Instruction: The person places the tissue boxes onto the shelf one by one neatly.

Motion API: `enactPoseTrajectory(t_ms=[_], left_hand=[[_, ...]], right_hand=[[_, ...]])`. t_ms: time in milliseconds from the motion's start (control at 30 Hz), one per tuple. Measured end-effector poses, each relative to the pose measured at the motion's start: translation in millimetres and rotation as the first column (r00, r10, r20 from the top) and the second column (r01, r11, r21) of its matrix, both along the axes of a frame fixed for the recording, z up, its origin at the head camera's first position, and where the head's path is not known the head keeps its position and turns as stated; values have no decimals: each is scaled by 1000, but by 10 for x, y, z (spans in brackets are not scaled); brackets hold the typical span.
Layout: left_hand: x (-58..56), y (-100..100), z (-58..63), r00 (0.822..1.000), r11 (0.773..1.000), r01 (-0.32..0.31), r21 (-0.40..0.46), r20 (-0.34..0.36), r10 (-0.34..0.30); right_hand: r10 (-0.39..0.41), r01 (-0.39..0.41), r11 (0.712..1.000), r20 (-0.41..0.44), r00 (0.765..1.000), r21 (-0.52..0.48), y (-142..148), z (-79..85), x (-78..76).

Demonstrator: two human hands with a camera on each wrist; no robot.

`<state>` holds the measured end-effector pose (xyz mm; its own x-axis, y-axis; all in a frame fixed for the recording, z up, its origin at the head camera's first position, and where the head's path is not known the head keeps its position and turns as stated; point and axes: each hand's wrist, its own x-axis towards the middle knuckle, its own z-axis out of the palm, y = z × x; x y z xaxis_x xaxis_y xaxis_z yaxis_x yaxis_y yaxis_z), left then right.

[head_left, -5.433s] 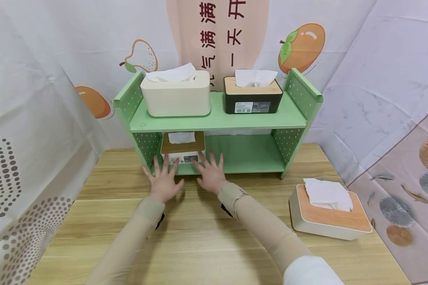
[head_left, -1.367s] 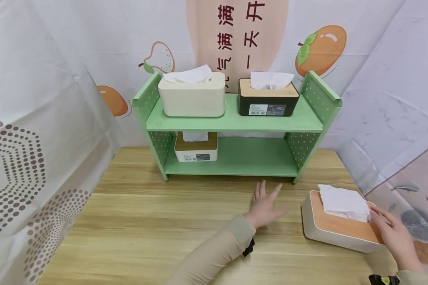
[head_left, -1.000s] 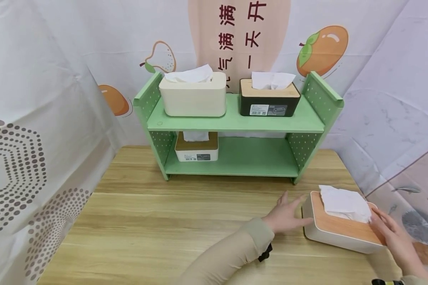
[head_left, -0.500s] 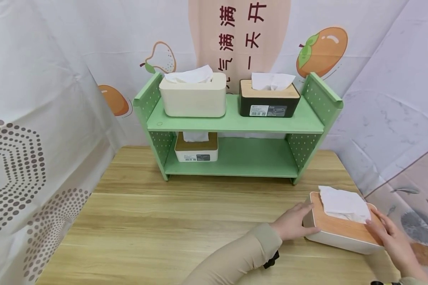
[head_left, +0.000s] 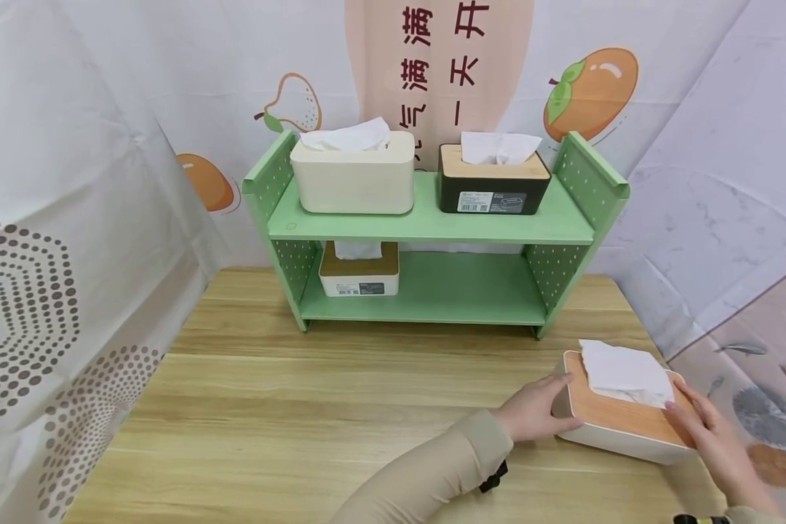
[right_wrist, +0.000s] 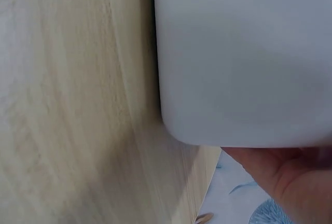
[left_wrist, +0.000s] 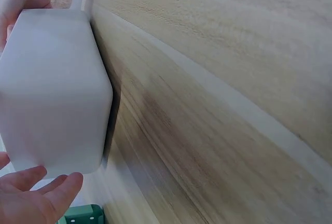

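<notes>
A tissue box [head_left: 629,415] with a white body and an orange-brown wooden lid sits at the right of the table, a white tissue [head_left: 625,372] lying over its top. My left hand [head_left: 536,409] grips its left end, thumb at the front and fingers toward the back corner. My right hand [head_left: 714,440] holds the opposite end, with fingers over the lid's edge. In the left wrist view the pale box wall [left_wrist: 54,89] fills the left side, close to the wood. The right wrist view has the fingers [right_wrist: 270,167] partly hidden by the box.
A green two-tier shelf [head_left: 426,229] stands at the back. Its upper tier bears a cream tissue box [head_left: 356,178] and a black one with a wooden lid [head_left: 494,191]. A smaller white box with a brown lid [head_left: 359,273] is on the lower tier's left.
Both hands have left the lower shelf. The right reached the tissue box first, then the left came across to its left end. The box has shifted slightly left.
</notes>
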<state>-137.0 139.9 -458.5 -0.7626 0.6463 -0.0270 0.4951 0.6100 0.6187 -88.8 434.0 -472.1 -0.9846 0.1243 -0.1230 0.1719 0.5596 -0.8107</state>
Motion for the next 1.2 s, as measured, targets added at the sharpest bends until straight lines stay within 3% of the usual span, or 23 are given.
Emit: enactPoseTrajectory(t_ms=[167,433,767,867,1067,1200], left_hand=[[-2,-47,-24,1000,1000,-2,23,18,2],[-4,-185,-33,999,997,-14,72,43,11],[-14,-391,-40,997,994,-31,107,76,23],[-28,-446,-53,998,994,-28,109,59,22],[-68,-588,-21,999,996,-33,84,-5,34],[-72,-678,-28,999,993,-43,113,9,42]], right_hand=[[23,-21,999,-30,999,40,-71,3,0],[33,-37,999,97,995,34,-214,120,-53],[99,-108,992,123,987,65,-374,147,-73],[123,-129,991,147,981,28,-418,154,-89],[192,-186,981,114,975,-60,-530,125,-142],[204,-200,978,81,976,-57,-610,97,-181]])
